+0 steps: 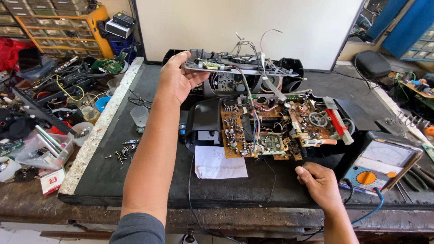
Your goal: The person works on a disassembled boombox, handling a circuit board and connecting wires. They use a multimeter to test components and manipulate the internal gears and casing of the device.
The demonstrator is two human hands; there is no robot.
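Observation:
My left hand (177,79) is raised over the black mat and grips the left end of a grey panel (239,68) with wires, lifted above an opened black radio housing (275,81). A brown circuit board (244,131) with many components and a tape mechanism (318,122) lies tilted in front of the housing. Coloured wires join the panel to the board. My right hand (318,183) rests near the mat's front edge, fingers curled in a loose fist with nothing visible in them, just below the board's front edge.
An analogue multimeter (379,165) with probe leads lies at the right. A white paper slip (219,165) sits before the board. Loose screws (122,152), eyeglasses (140,99) and a small cup (140,115) lie left. Cluttered parts, drawers (58,27) fill the far left.

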